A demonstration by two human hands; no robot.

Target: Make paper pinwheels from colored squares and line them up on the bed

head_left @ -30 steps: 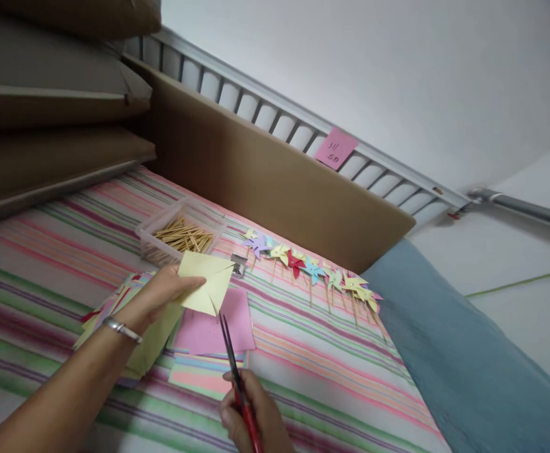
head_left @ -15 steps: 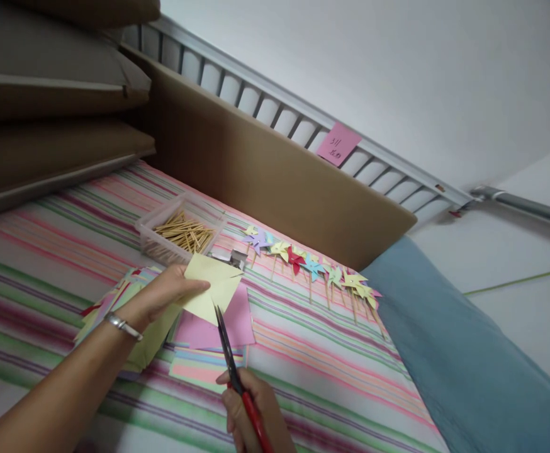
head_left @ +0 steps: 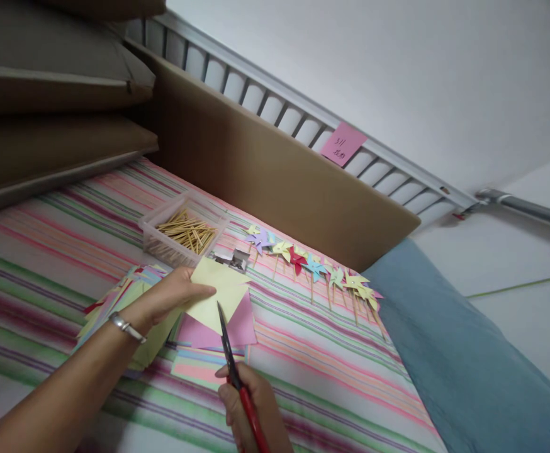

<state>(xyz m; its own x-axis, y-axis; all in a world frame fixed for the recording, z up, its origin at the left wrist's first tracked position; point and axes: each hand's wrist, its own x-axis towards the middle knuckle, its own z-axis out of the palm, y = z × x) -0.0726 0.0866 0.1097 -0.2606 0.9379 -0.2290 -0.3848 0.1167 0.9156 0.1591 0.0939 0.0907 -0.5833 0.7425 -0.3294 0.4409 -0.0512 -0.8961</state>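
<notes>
My left hand (head_left: pixel 177 293) pinches a pale yellow paper square (head_left: pixel 223 281) by its left side, thumb on top. A slit shows at the square's right corner. Red-handled scissors (head_left: pixel 230 358) are gripped in my right hand (head_left: pixel 256 406), their dark blades closed together along the square's lower corner. Beneath the held sheet lie a pink paper (head_left: pixel 241 324) and a stack of coloured papers (head_left: pixel 199 371). Under my left forearm is a larger pile of coloured paper (head_left: pixel 155 349), partly hidden.
A clear plastic box (head_left: pixel 180 251) of wooden sticks stands behind my left hand, with a small shiny metal object (head_left: pixel 236 259) beside it. Several paper pinwheels (head_left: pixel 315 267) on sticks lie along a brown board (head_left: pixel 275 170). Brown padded slabs (head_left: pixel 58 138) are stacked at left.
The scissor blades, slightly apart before, have closed on the paper's lower corner. The whole view has shifted slightly; my left hand keeps its hold.
</notes>
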